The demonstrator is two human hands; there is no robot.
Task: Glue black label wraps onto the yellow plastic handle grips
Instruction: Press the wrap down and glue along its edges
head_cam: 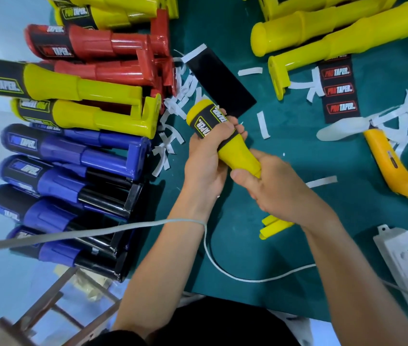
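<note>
Yellow handle grip (235, 156) held over green mat (297, 245); left hand (205, 166) curled around black label wrap (208, 123), right hand (273, 188) gripping lower end.

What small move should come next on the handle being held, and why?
Probably rub the label down with the left hand, which curls over it: the label already wraps the handle, and the right hand holds the lower part.

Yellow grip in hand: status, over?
Left hand curled round black label wrap on yellow grip. Right hand holds grip's lower end. Paper strips litter mat, none on the grip.
</note>
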